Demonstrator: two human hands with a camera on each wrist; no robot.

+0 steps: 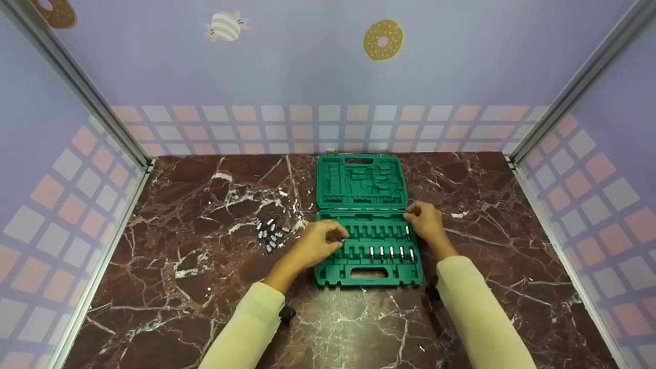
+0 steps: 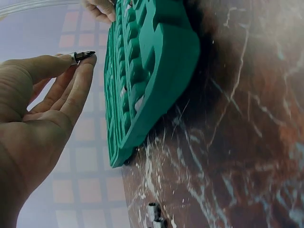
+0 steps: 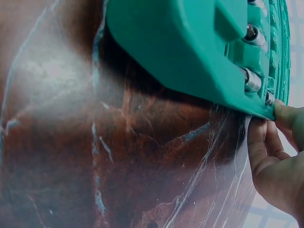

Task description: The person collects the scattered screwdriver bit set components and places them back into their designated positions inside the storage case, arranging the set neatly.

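My left hand (image 1: 319, 245) pinches a bit socket (image 2: 81, 56) between thumb and fingers, its dark tip pointing away from the palm. The hand is over the left side of an open green tool case (image 1: 376, 275). With thumb and fingers, my right hand (image 1: 426, 224) grips the case's right edge near the hinge; the right wrist view shows the thumb (image 3: 285, 116) on the rim. Several silver bit sockets (image 1: 391, 252) sit in the front row of slots, toward the right. Another bit socket (image 1: 407, 232) is in the back row at its right end.
A loose pile of bit sockets (image 1: 271, 234) lies on the marbled tabletop (image 1: 205, 287) left of the case. The case's lid (image 1: 361, 179) lies folded back toward the rear wall (image 1: 307, 61). Side walls (image 1: 61, 179) stand at left and right.
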